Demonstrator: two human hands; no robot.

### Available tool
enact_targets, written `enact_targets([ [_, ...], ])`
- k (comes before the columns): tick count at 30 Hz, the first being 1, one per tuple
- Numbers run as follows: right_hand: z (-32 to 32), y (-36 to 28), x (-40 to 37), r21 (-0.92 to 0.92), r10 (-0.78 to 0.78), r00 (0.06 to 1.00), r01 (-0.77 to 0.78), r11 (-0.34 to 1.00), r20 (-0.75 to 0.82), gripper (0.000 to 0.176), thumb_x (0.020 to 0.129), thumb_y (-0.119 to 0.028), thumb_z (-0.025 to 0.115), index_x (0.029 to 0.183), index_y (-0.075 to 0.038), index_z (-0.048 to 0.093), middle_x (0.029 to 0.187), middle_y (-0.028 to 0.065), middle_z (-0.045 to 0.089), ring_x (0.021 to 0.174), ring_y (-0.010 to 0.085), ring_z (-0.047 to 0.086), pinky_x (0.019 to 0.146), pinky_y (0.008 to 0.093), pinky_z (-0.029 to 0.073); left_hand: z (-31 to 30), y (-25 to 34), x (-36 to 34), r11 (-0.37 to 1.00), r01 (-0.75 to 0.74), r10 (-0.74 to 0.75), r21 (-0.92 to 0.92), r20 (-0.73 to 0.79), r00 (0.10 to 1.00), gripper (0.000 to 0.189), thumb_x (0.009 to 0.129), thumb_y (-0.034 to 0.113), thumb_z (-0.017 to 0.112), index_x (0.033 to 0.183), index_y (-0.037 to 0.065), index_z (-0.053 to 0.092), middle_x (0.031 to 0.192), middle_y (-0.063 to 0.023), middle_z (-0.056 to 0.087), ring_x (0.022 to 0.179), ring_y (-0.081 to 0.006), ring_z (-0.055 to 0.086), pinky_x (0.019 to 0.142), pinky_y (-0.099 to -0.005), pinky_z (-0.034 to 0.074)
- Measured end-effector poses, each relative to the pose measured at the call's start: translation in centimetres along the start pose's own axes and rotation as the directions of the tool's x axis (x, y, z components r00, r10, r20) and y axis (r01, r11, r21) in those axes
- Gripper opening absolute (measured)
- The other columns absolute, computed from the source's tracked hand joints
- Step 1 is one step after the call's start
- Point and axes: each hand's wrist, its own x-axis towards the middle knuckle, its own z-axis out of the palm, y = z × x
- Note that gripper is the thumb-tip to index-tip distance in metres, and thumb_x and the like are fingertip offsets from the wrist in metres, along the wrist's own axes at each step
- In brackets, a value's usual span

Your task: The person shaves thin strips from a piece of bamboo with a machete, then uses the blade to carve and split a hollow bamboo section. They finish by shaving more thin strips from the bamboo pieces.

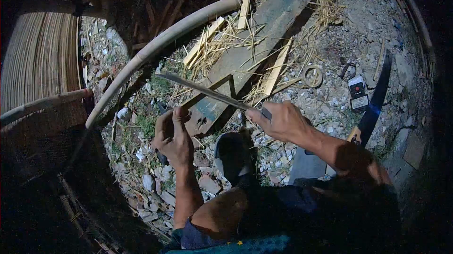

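Lying at far left: bundle of pale split strips [42,60], cut off by the frame edge and lost in shadow lower down.
Bamboo pole [160,44]: long and pale, lay over the rubble between the bundle and the plank, apart from both hands.
Left hand [173,137]: fingers curled tight round a thin dark piece [161,108]; only a stub showed above the fist, and what it was could not be told.
Long flat blade [207,91]: held in the air above the plank, pointed tip up and left, near end in the right hand, passing just above the left hand.
Handling, judged: thin, stiff and fairly light, edges likely keen; to be gripped at the handle end only, never along the flat.
Plank [264,32]: weathered, strewn with straw and pale offcuts.
Right hand [283,122]: clamped on the blade's near end; the handle was buried in the fist.
Small box [358,94]: lay on the gravel; label unreadable.
Curved blade [377,96]: dark, lay on the ground at right, its lower end hidden behind the right forearm.
Corners: black, nothing made out.
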Motion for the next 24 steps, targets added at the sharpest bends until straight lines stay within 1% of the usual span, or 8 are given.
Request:
enact_targets([
  [2, -0.5, -0.5, -0.5, -0.072, -0.103, 0.994, 0.105, 0.992, 0.021, 0.058, 0.096, -0.056, 0.061, 0.073, -0.003, 0.062, 0.057, 0.0169, 0.059, 0.049, 0.0353, 0.062, 0.052, 0.0474, 0.051, -0.1, -0.4, 0.2, 0.999, 0.037, -0.037, 0.018, -0.006, 0.999, 0.016, 0.1, 0.011, 0.066, 0.097, -0.004, 0.068, 0.087, -0.0114, 0.074, 0.078, -0.015, 0.07, 0.074, -0.0283, 0.057],
  [3, -0.1, 0.0, -0.8, -0.108, -0.208, 0.978, 0.203, 0.973, -0.035, 0.058, 0.096, -0.055, 0.061, 0.075, -0.002, 0.064, 0.053, 0.0155, 0.057, 0.048, 0.0356, 0.061, 0.05, 0.0474, 0.051, 0.0, -0.5, 0.1, 0.999, -0.007, 0.007, 0.039, -0.01, 1.0, 0.016, 0.1, 0.011, 0.066, 0.097, -0.004, 0.068, 0.086, -0.0114, 0.074, 0.077, -0.015, 0.07, 0.074, -0.028, 0.057],
  [7, 0.6, 2.8, 0.1, -0.179, -0.028, 0.998, 0.018, 0.984, -0.055, 0.055, 0.096, -0.052, 0.064, 0.076, 0.0, 0.064, 0.047, 0.0144, 0.053, 0.044, 0.0339, 0.06, 0.048, 0.0478, 0.05, -0.5, -0.3, -0.2, 0.996, -0.004, 0.006, 0.093, -0.019, 1.0, 0.015, 0.1, 0.011, 0.066, 0.097, -0.003, 0.068, 0.085, -0.0106, 0.074, 0.076, -0.0139, 0.07, 0.074, -0.0269, 0.055],
  [12, 0.0, 2.4, -1.6, -0.121, -0.193, 0.977, 0.181, 0.976, -0.095, 0.053, 0.096, -0.05, 0.065, 0.075, -0.001, 0.063, 0.048, 0.0162, 0.053, 0.043, 0.0351, 0.058, 0.046, 0.0473, 0.048, -0.4, -1.0, -0.2, 0.998, 0.03, -0.028, 0.051, -0.049, 0.998, 0.011, 0.096, 0.01, 0.071, 0.096, -0.001, 0.071, 0.091, -0.0079, 0.073, 0.079, -0.0138, 0.067, 0.076, -0.0287, 0.056],
  [15, 0.8, 5.9, -0.8, -0.242, 0.083, 0.99, -0.109, 0.964, -0.117, 0.053, 0.097, -0.052, 0.062, 0.081, -0.001, 0.064, 0.051, 0.0181, 0.056, 0.048, 0.0387, 0.061, 0.05, 0.0495, 0.05, -0.2, -0.5, -0.2, 0.997, -0.02, 0.023, 0.076, -0.035, 0.999, 0.014, 0.099, 0.011, 0.067, 0.096, -0.003, 0.068, 0.085, -0.0111, 0.073, 0.075, -0.0139, 0.069, 0.073, -0.0277, 0.056],
  [18, -0.4, 5.6, -1.3, -0.274, -0.003, 0.992, -0.033, 0.961, -0.129, 0.056, 0.097, -0.053, 0.061, 0.081, 0.0, 0.064, 0.053, 0.0203, 0.057, 0.052, 0.0407, 0.063, 0.053, 0.0507, 0.05, -0.1, -0.5, -0.1, 0.997, -0.042, 0.045, 0.063, -0.043, 0.998, 0.014, 0.099, 0.011, 0.067, 0.097, -0.003, 0.067, 0.085, -0.0112, 0.073, 0.075, -0.0147, 0.069, 0.074, -0.0283, 0.057],
  [19, -0.8, 5.3, -1.7, -0.218, 0.037, 0.997, -0.053, 0.975, -0.074, 0.056, 0.097, -0.053, 0.061, 0.084, 0.002, 0.065, 0.057, 0.0226, 0.059, 0.054, 0.0417, 0.064, 0.054, 0.0513, 0.051, -0.1, -1.4, 0.1, 0.999, 0.001, -0.002, -0.033, -0.046, 0.999, 0.016, 0.099, 0.012, 0.068, 0.097, -0.003, 0.067, 0.085, -0.0113, 0.073, 0.075, -0.0155, 0.069, 0.073, -0.0291, 0.058],
  [24, -0.2, 8.3, -1.5, -0.228, 0.061, 0.988, -0.092, 0.969, -0.141, 0.055, 0.095, -0.052, 0.064, 0.089, 0.002, 0.068, 0.061, 0.0272, 0.06, 0.059, 0.046, 0.064, 0.057, 0.0528, 0.05, -0.9, -0.4, 1.5, 0.997, 0.053, -0.06, -0.049, -0.15, 0.987, 0.02, 0.1, 0.017, 0.068, 0.096, -0.003, 0.067, 0.085, -0.0115, 0.072, 0.074, -0.0159, 0.07, 0.072, -0.0297, 0.058],
])
